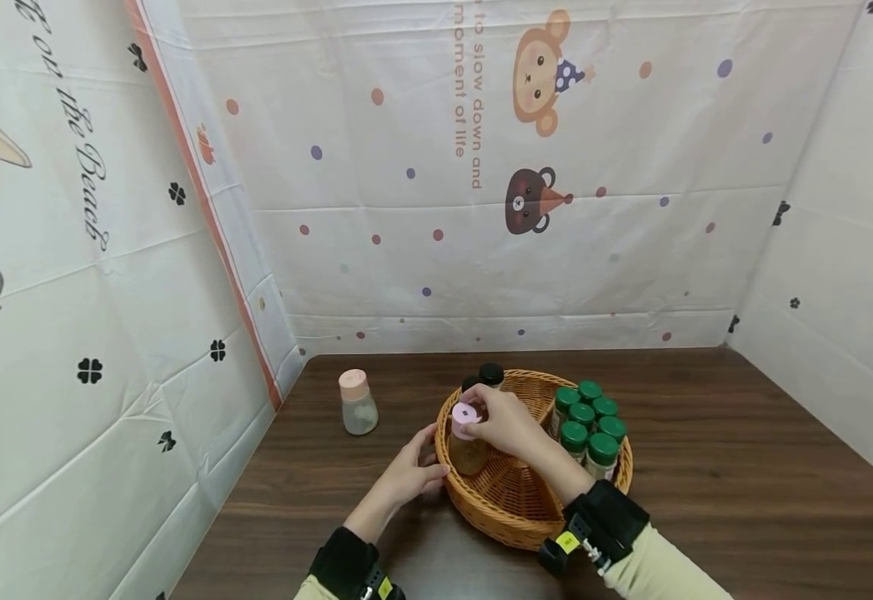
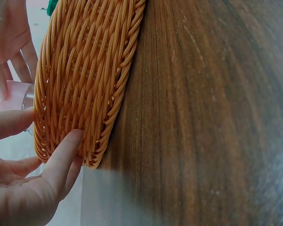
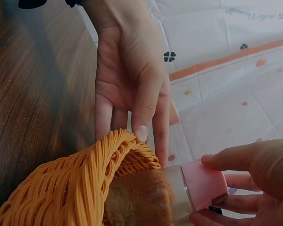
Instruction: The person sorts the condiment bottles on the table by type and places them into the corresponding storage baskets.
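My right hand (image 1: 507, 421) pinches the pink cap (image 3: 203, 182) of a clear spice jar (image 1: 468, 456) with brown contents. The jar stands upright inside the left part of a round wicker basket (image 1: 481, 512). Against the basket's left side rests my left hand (image 1: 409, 471), its thumb and fingers spread and fairly straight on the rim and outer wall. In the left wrist view, one fingertip touches the woven wall (image 2: 92, 84). Several green-capped jars (image 1: 586, 421) fill the basket's right section. Two black-capped jars (image 1: 491, 375) stand at its back, partly hidden by my right hand.
A jar with a peach cap (image 1: 358, 402) stands on the brown wooden table (image 1: 706, 450), left of the basket. Printed white cloth (image 1: 406, 258) encloses the table at the back and both sides. Inside the basket, a woven divider (image 1: 549, 412) separates sections.
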Motion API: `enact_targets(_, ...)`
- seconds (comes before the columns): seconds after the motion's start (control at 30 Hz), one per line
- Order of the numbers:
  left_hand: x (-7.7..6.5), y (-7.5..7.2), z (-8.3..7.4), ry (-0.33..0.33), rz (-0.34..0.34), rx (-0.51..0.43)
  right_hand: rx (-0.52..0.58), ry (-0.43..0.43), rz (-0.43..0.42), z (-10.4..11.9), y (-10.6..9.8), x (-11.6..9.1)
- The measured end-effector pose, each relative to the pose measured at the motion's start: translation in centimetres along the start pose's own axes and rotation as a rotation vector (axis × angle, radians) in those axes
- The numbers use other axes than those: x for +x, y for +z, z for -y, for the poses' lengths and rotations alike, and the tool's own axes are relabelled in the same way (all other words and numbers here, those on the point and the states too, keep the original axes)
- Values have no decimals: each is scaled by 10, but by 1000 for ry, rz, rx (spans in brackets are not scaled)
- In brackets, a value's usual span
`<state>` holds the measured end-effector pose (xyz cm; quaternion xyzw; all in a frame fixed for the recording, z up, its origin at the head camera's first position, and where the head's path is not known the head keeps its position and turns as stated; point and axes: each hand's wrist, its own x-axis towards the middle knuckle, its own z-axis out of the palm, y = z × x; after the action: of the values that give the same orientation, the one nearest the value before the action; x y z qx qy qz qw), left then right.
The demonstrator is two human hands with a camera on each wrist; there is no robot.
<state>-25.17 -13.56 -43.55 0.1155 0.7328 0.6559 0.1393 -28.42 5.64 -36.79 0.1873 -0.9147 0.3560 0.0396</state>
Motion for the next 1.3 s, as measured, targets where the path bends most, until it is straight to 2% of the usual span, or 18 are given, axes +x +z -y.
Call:
enact_targets(0.3, 1, -1, 1, 1, 1, -5, -30, 8, 23, 5, -7, 5)
enact_targets(0.7, -1, -2, 1, 15, -3, 0, -73, -40, 2, 35, -20, 23)
enact_targets(0.97, -2, -3, 0, 7, 11, 8, -128, -92, -3, 53, -16, 33)
enact_targets(1.3, -1, -1, 1, -5, -15, -6, -113, -104, 7, 71, -5, 56)
